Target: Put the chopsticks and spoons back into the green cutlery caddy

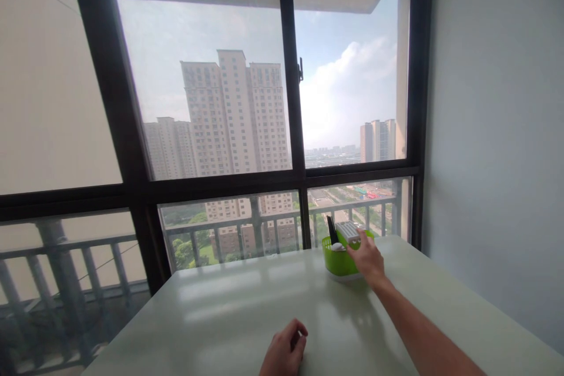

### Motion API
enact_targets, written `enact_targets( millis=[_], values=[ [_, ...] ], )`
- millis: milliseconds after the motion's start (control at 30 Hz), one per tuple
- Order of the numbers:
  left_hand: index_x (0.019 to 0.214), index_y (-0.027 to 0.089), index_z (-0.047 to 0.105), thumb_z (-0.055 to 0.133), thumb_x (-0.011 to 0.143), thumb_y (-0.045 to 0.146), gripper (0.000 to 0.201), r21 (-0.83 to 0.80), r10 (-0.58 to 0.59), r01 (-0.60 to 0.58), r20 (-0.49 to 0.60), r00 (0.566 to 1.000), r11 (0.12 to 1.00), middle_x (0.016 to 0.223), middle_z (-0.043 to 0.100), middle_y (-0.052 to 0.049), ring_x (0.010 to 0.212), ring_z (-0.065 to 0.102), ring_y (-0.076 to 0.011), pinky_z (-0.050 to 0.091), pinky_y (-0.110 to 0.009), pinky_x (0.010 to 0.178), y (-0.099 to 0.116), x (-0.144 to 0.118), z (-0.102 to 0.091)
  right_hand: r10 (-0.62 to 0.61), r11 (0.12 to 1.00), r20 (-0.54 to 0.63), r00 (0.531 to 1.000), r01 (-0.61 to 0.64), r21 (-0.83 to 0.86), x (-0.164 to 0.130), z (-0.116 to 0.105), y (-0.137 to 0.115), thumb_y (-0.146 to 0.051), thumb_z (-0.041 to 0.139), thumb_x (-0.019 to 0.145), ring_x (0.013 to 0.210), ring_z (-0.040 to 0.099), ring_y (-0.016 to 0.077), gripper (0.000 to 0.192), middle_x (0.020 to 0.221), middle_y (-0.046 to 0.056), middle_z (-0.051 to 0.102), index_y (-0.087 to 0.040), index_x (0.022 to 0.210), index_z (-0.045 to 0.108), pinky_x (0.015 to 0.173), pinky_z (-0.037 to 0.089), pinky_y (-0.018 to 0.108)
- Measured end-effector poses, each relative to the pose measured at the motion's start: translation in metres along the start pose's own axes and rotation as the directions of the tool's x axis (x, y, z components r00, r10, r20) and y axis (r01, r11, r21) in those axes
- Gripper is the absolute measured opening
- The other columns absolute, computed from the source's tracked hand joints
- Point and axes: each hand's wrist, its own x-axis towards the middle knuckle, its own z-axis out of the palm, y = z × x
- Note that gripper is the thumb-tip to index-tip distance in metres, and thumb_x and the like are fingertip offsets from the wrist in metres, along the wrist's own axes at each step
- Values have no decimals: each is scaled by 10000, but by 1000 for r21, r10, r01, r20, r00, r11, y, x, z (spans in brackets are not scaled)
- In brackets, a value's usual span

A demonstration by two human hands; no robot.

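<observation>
My right hand (368,258) reaches out to a green basket (338,262) at the far side of the pale table (229,311). Its fingers hold the end of a white remote control (348,230) that sticks up out of the basket. A dark slim object (331,229) and a small white item (338,246) also stand in the basket. My left hand (285,351) rests on the table near the front edge, its fingers curled in with nothing in them.
The table stands against a large black-framed window (291,100) with a balcony railing (247,223) outside. A plain white wall (497,129) runs along the right side of the table.
</observation>
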Motion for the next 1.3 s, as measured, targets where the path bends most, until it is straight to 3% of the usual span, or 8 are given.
enact_targets(
  millis=[533,667,867,967,1033,1100,1167,1300],
  values=[
    [949,223,628,474,910,238,160,-15,-6,6,-22,1000,1000,680,609,20,686,604,-168,404,-242,674,2,0,2,109,990,-60,992,-114,-85,95,-39,157,-525,592,861,977,668,310,722,1220,179,643,-210,1497,461,794,520,376],
    [948,224,620,468,914,241,157,-9,-9,8,-14,1000,1000,673,598,26,677,610,-166,407,-242,667,-1,2,2,88,994,-48,995,-91,-60,93,-40,157,-529,567,860,1030,659,329,733,1270,194,631,-185,1498,465,843,526,409],
    [993,223,619,466,925,279,177,3,5,-5,-6,1000,1000,737,646,13,676,607,-154,419,-233,659,-6,5,3,-47,998,-430,902,55,6,39,-36,110,-482,425,944,1427,381,398,665,1536,262,418,-79,1469,490,1133,361,550],
    [1075,236,622,501,925,356,227,22,23,-22,-26,999,1000,874,699,0,660,593,-134,439,-226,673,-7,5,3,-184,960,-76,980,195,199,-21,-23,59,-413,359,996,1232,572,327,489,1281,212,650,-126,1229,679,1074,431,484],
    [1160,249,620,520,925,428,312,26,32,-31,-40,999,999,964,716,-7,642,582,-126,457,-227,680,-7,4,2,-344,915,159,925,292,279,-70,-6,24,-428,496,960,875,684,232,345,905,74,749,-220,905,765,871,533,344],
    [1262,261,611,532,922,481,413,18,58,-57,-40,998,998,1066,719,-23,632,572,-121,475,-233,682,-6,3,0,-623,774,400,672,454,442,-120,16,-7,-370,567,943,907,680,202,235,927,24,757,-257,938,774,908,508,310],
    [1311,270,621,546,915,479,454,7,101,-100,-27,995,995,1131,717,-38,629,562,-121,489,-242,699,-4,1,-2,-742,671,429,516,573,471,-160,39,-28,-279,608,891,987,663,213,185,1003,42,759,-239,977,767,948,489,306],
    [1214,253,704,586,877,366,374,-8,107,-107,-10,994,994,1077,742,-42,659,557,-138,481,-247,702,4,-1,-6,-768,635,401,500,679,368,-191,66,-40,-218,632,802,1014,633,254,279,1119,89,736,-188,1064,723,943,494,341]
  ],
)
